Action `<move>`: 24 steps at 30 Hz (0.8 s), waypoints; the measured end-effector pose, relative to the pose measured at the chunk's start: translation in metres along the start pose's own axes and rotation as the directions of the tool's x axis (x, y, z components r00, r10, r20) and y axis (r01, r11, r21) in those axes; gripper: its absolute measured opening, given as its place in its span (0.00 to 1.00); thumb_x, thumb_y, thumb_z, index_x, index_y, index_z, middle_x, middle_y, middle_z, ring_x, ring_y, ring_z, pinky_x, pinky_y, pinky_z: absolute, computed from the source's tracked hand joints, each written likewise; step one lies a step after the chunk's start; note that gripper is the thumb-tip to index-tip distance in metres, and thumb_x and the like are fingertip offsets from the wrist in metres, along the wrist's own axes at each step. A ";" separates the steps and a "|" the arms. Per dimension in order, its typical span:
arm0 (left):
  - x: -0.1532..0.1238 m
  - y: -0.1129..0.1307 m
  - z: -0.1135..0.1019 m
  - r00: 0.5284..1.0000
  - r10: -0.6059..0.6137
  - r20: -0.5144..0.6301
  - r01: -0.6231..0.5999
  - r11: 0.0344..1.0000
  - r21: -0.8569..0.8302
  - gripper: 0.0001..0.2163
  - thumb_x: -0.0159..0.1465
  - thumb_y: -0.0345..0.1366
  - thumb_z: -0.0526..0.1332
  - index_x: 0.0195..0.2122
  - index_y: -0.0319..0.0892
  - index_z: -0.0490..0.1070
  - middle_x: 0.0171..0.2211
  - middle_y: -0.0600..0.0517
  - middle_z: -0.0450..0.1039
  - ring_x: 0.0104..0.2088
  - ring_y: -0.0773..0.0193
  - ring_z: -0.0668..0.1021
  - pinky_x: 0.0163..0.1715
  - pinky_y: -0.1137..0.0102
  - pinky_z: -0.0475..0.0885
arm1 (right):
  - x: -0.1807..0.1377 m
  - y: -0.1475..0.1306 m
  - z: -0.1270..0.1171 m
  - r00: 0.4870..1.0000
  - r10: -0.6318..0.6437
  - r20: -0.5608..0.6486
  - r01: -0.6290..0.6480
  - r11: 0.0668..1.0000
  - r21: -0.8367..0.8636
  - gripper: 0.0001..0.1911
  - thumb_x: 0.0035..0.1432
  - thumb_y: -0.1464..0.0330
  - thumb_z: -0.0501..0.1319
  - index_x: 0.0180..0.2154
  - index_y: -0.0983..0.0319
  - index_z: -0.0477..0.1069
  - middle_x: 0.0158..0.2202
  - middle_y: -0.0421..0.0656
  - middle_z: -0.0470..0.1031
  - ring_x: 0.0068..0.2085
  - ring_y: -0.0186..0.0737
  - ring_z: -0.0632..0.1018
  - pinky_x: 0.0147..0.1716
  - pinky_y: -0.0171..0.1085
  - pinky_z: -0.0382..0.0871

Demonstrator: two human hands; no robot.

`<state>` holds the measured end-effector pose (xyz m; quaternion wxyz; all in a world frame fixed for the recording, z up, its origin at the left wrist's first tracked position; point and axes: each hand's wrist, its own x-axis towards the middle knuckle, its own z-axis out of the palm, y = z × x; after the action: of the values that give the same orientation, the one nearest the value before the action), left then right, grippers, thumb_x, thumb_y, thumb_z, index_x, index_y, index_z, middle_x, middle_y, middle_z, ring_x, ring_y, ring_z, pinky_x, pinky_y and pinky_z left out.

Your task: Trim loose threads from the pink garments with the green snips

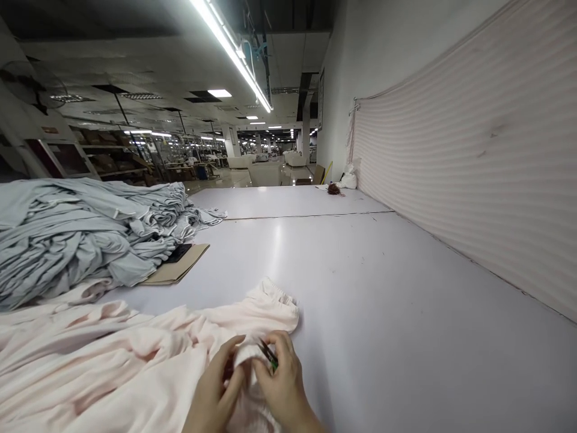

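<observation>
Head cam on both hands at the near edge of the long white surface (383,300). Left hand (213,388) has its fingers (232,355) clenched on a fold of a pale pink knit garment (112,355). Right hand (283,382) is closed around small dark-bladed snips with a green grip (269,355), tips right at the same fold; exact blade contact too small for me to confirm. Garment's long axis runs left from my hands along the near edge, bunched and rumpled, with a gathered pink cuff-like end (274,307) just ahead of the fingers, toward the far side. Right hand is nearer that end; left hand is nearer the garment's bulk. Farther up the left edge sits a heaped pile of pale grey-blue knit garments (76,240), partly on a flat brown cardboard sheet (180,267) carrying a flat black object (178,252). Pink-striped fabric (464,162) hangs along the wall beside the right edge.
</observation>
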<state>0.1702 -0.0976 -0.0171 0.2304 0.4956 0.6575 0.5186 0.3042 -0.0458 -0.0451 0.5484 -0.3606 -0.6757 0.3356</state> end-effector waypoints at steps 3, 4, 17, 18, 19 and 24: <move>0.002 -0.010 -0.005 0.998 -0.051 -0.039 0.046 0.992 -0.114 0.17 0.56 0.49 0.64 0.42 0.46 0.73 0.39 0.51 0.77 0.39 0.55 0.79 0.37 0.69 0.74 | -0.003 0.010 -0.002 0.987 0.137 0.084 -0.139 0.990 0.019 0.16 0.43 0.78 0.56 0.36 0.58 0.69 0.34 0.39 0.75 0.35 0.40 0.79 0.34 0.33 0.72; 0.001 -0.012 -0.006 0.996 -0.084 -0.024 0.080 0.986 -0.144 0.18 0.55 0.51 0.64 0.41 0.46 0.73 0.39 0.51 0.77 0.39 0.55 0.79 0.36 0.69 0.74 | -0.005 0.014 -0.004 0.980 0.166 0.113 -0.171 0.984 0.039 0.15 0.43 0.79 0.55 0.35 0.58 0.68 0.33 0.39 0.75 0.33 0.39 0.79 0.32 0.32 0.71; -0.014 -0.012 -0.019 0.948 -0.218 0.231 0.263 0.947 -0.185 0.18 0.51 0.47 0.67 0.41 0.49 0.80 0.52 0.49 0.77 0.59 0.44 0.70 0.60 0.58 0.64 | 0.014 0.020 -0.048 0.993 -0.062 0.105 0.076 0.987 -0.139 0.15 0.45 0.80 0.53 0.33 0.58 0.69 0.31 0.38 0.75 0.32 0.38 0.78 0.31 0.31 0.66; -0.014 -0.011 -0.018 0.909 -0.282 0.307 0.353 0.913 -0.205 0.18 0.50 0.47 0.66 0.41 0.48 0.80 0.50 0.49 0.78 0.58 0.43 0.71 0.59 0.57 0.66 | 0.018 0.020 -0.049 0.993 -0.055 0.105 0.072 0.984 -0.162 0.14 0.45 0.80 0.54 0.32 0.58 0.68 0.32 0.39 0.74 0.33 0.39 0.78 0.32 0.32 0.66; -0.015 -0.009 -0.015 0.870 -0.333 0.363 0.426 0.878 -0.218 0.18 0.51 0.47 0.65 0.42 0.48 0.80 0.48 0.48 0.79 0.56 0.42 0.73 0.57 0.56 0.68 | 0.021 0.021 -0.048 0.994 -0.048 0.103 0.068 0.978 -0.196 0.13 0.46 0.80 0.54 0.32 0.58 0.68 0.32 0.39 0.74 0.33 0.39 0.77 0.32 0.32 0.66; -0.018 -0.004 -0.006 0.753 -0.441 0.489 0.627 0.707 -0.327 0.23 0.56 0.51 0.60 0.48 0.46 0.77 0.45 0.45 0.81 0.50 0.43 0.78 0.49 0.54 0.73 | 0.023 0.023 -0.047 0.994 0.042 0.099 -0.005 0.938 -0.345 0.08 0.49 0.77 0.59 0.30 0.58 0.65 0.30 0.39 0.71 0.30 0.41 0.75 0.28 0.33 0.64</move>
<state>0.1711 -0.1160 -0.0224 0.6076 0.2971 0.5704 0.4661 0.3496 -0.0119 -0.0454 0.4365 -0.4410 -0.7475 0.2372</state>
